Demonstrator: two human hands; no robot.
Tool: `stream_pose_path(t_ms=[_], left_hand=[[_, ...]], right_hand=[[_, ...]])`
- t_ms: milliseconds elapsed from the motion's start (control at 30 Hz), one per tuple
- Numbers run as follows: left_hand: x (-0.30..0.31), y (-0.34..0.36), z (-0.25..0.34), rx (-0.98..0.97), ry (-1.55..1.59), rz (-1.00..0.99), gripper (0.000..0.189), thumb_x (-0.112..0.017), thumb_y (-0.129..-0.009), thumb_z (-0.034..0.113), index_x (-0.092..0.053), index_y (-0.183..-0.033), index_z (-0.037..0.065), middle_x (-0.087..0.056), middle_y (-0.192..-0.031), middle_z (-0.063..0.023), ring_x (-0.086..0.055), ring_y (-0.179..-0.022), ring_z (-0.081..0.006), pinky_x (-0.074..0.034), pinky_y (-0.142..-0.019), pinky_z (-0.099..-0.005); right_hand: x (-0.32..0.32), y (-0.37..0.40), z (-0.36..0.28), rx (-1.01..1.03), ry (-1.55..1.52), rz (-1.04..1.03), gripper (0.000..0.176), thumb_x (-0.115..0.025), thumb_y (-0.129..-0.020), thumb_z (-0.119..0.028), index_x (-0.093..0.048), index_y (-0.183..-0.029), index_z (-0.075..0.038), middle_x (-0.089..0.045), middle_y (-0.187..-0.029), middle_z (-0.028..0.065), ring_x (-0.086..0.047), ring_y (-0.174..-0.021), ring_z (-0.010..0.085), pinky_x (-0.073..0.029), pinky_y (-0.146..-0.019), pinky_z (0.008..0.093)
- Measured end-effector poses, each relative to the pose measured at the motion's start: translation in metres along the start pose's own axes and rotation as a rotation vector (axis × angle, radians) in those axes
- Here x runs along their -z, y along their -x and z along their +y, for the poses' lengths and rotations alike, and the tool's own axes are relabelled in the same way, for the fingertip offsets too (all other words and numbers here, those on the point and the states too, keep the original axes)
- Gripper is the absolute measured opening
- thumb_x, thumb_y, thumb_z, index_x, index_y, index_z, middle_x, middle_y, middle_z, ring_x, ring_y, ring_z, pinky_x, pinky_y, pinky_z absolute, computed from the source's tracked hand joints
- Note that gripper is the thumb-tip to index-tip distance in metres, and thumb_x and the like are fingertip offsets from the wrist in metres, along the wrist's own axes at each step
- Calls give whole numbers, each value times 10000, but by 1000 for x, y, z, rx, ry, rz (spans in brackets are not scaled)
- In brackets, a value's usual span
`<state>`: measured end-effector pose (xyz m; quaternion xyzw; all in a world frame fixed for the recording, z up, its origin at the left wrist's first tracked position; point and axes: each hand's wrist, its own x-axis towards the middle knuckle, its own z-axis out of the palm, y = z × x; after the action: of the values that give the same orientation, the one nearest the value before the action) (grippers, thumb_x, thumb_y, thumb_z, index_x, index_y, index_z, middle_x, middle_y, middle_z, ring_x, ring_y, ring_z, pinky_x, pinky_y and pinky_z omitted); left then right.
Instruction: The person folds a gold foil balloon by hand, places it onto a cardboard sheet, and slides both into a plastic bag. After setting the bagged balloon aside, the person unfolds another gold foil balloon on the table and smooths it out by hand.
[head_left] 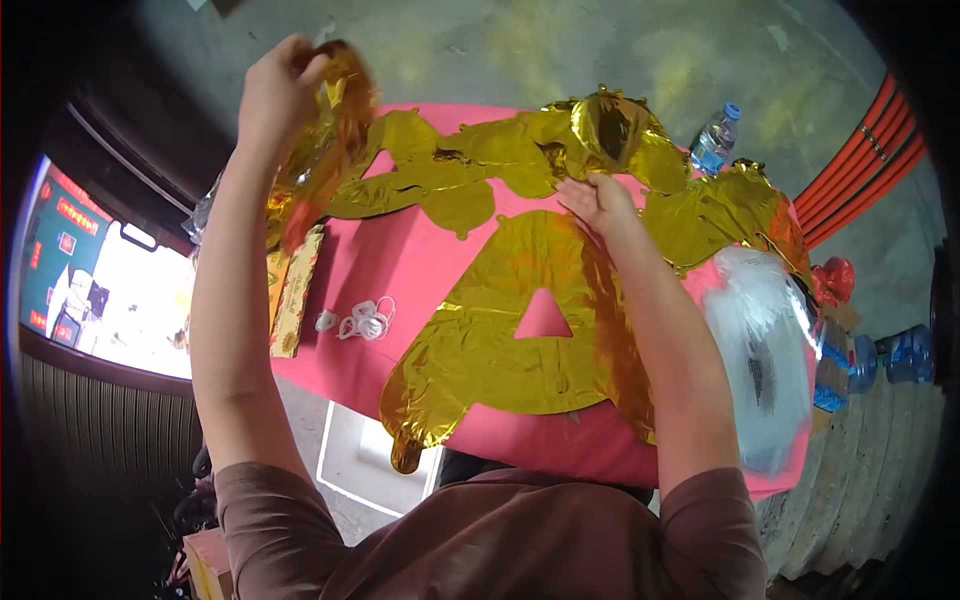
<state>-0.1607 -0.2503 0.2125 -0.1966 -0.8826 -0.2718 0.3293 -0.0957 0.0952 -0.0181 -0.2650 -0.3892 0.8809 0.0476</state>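
Gold foil balloons lie flat and uninflated across the pink-covered table. At the upper left my left hand is raised, its fingers closed on the edge of a crumpled gold foil balloon that hangs below it, blurred. My right hand has its fingers stretched out, just above a large A-shaped foil balloon with a triangular hole. Other flat foil balloons run along the far edge, beyond my right hand. Another foil balloon lies to the right of that hand.
White string or ribbon lies near a patterned box on the left. A water bottle stands by the far right edge. A clear plastic bag covers the right end. Beyond are orange-red pipes and a lit screen.
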Motion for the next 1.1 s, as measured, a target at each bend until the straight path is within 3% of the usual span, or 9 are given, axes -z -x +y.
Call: stream_pose_path(t_ms=[200,267,333,467,567,633,933,1000,1100], left_hand=[[18,32,80,-401,-289,42,106,-649,-784,95,-602,-870,55,-627,-716,-162,-647,-689,-294,-490,-608,-391],[12,37,89,-435,-340,-55,176,-673,-746,176,-598,-877,86,-629,-762,-208,-630,-759,-369,-492,-656,-452],[-2,47,100,-574,-324,-57,107,-603,-765,145,-615,-857,91,-655,-727,-86,-650,-734,-290,-504,-606,-416],[-2,106,148,-680,-321,-186,166,-600,-730,129,-621,-888,82,-640,-677,-89,-645,-598,-269,-501,-503,-383],[8,159,174,-670,-110,-257,119,-602,-740,138,-556,-840,93,-576,-625,-75,-611,-512,-237,-457,-412,-360],[18,194,186,-708,-145,-280,115,-586,-768,148,-512,-850,112,-527,-613,-47,-574,-459,-196,-419,-355,-335],[18,290,202,-660,76,-508,433,-542,-802,155,-508,-1226,70,-525,-623,-34,-540,-437,-126,-373,-331,-278],[13,297,200,-665,273,-735,461,-562,-842,222,-487,-1273,76,-582,-664,-79,-603,-509,-209,-454,-407,-331],[2,284,186,-462,576,-942,523,-597,-855,311,-470,-1302,70,-637,-762,-118,-650,-645,-291,-520,-550,-385]], right_hand=[[22,51,-20,173,414,-6,137,-569,-874,-191,-494,-811,-96,-567,-742,41,-555,-557,171,-523,-532,329],[10,88,-25,142,517,-412,238,-621,-852,-205,-520,-1009,-56,-582,-815,62,-576,-578,178,-531,-568,328],[-17,148,-7,129,663,-476,606,-672,-829,-196,-367,-1327,-35,-577,-955,85,-594,-598,175,-523,-596,301],[-48,186,12,371,929,-464,947,-718,-797,-178,-51,-1451,-23,-606,-886,49,-600,-639,135,-490,-541,274],[-33,133,19,1219,739,-560,714,-735,-773,-143,-360,-1369,-23,-624,-1010,94,-595,-946,173,-483,-834,318],[-36,137,2,1258,852,-661,390,-707,-784,-89,-599,-1155,-29,-599,-1103,114,-549,-1062,165,-427,-936,327],[18,105,16,1091,1199,-799,340,-641,-788,53,-654,-1117,-33,-476,-1367,163,-523,-1190,239,-426,-962,298],[24,108,16,411,1117,-601,477,-611,-776,78,-611,-1219,-100,-414,-1433,140,-515,-1206,256,-405,-986,292],[32,88,11,170,1360,-495,620,-599,-754,70,-532,-1318,-179,-336,-1492,101,-500,-1234,260,-395,-994,281]])
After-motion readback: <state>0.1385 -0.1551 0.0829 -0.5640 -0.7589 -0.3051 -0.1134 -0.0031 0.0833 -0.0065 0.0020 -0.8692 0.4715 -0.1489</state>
